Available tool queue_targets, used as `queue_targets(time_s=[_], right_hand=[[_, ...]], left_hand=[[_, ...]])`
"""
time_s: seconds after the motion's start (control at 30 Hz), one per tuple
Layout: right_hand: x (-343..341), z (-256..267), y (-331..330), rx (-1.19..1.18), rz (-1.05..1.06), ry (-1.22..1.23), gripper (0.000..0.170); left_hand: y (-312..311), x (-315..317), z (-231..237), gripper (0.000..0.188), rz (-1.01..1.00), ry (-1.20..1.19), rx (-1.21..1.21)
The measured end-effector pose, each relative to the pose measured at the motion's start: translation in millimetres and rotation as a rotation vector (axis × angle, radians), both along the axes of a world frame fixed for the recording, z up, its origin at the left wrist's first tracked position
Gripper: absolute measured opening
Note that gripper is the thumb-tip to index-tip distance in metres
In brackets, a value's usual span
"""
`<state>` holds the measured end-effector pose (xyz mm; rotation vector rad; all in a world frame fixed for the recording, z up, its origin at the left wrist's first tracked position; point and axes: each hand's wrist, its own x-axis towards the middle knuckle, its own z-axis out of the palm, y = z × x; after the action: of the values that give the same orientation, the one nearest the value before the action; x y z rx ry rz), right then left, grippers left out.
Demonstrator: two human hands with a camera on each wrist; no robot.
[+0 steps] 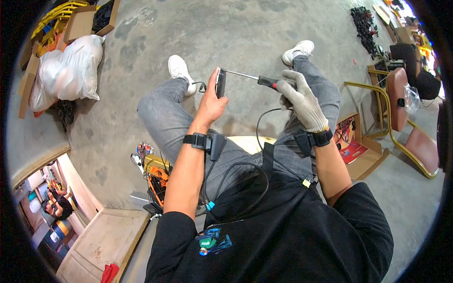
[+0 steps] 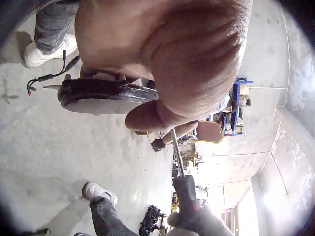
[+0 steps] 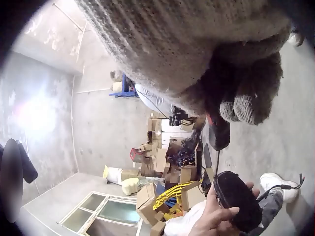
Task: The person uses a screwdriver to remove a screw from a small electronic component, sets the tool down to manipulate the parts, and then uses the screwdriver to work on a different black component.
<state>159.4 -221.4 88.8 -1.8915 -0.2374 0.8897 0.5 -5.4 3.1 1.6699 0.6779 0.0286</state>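
Observation:
My bare left hand [image 1: 212, 107] grips a black, rounded, flat device [image 1: 221, 85], its thumb along one side. In the left wrist view the oval device [image 2: 81, 101] shows a dark rim and a paler flat face; a short cable [image 2: 45, 77] with connectors hangs near it. A knitted, light-coloured glove covers my right hand [image 1: 306, 104], whose fingers curl round the black and red handle of a screwdriver [image 1: 267, 82]. The metal shaft [image 1: 240, 74] points left, and its tip is right at the device's top edge. In the right wrist view the device's black face [image 3: 238, 201] is toward me.
Between my legs is a pale seat edge [image 1: 250, 142]. A cardboard box [image 1: 370, 158] and a gold-framed chair [image 1: 398, 101] stand at right. White plastic bags [image 1: 71, 70] lie at upper left, a wooden panel [image 1: 101, 240] at lower left. Black cables [image 1: 243, 164] cross my lap.

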Motion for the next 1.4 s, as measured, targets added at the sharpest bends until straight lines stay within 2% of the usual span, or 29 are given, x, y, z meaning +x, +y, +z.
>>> queue_targets(time_s=[0.17, 0.23, 0.27, 0.37, 0.43, 0.57, 0.63, 0.73, 0.87, 0.93, 1.13, 1.23, 1.4], right_hand=[[-4, -3, -1, 0.022, 0.027, -0.137, 0.064], [2, -2, 1, 0.032, -0.021, 0.042, 0.065], [1, -1, 1, 0.033, -0.021, 0.041, 0.065], [-4, 0, 0, -0.038, -0.008, -0.017, 0.065], [-7, -2, -1, 0.015, 0.021, -0.169, 0.064], [-2, 6, 3, -0.067, 0.015, -0.076, 0.063], [0, -4, 0, 0.042, -0.031, 0.021, 0.062], [-7, 6, 1, -0.015, 0.055, -0.096, 0.06], [-2, 7, 2, -0.067, 0.069, -0.107, 0.064], [1, -5, -1, 0.076, -0.021, 0.069, 0.067], [-6, -6, -2, 0.012, 0.031, -0.163, 0.067], [-1, 5, 3, -0.063, -0.016, -0.036, 0.069], [-6, 2, 1, -0.016, -0.013, -0.059, 0.064]], left_hand=[[0, -1, -2, 0.093, -0.003, -0.025, 0.024], [0, 0, -2, 0.093, -0.006, 0.008, 0.012], [0, 0, -2, 0.093, -0.007, 0.007, 0.012], [0, -2, -4, 0.093, -0.007, 0.003, 0.003], [0, -2, -9, 0.093, -0.009, -0.026, 0.032], [0, 0, 2, 0.094, -0.01, 0.061, -0.008], [0, 0, 3, 0.094, -0.006, 0.063, -0.005], [0, -2, -7, 0.094, -0.004, -0.002, 0.031], [0, -1, -7, 0.094, -0.01, 0.0, 0.052], [0, -2, -9, 0.094, -0.009, -0.037, 0.06], [0, -2, -9, 0.093, -0.004, -0.022, -0.026], [1, -1, -6, 0.093, -0.011, 0.009, -0.006], [-2, -2, -13, 0.094, 0.009, -0.043, 0.061]])
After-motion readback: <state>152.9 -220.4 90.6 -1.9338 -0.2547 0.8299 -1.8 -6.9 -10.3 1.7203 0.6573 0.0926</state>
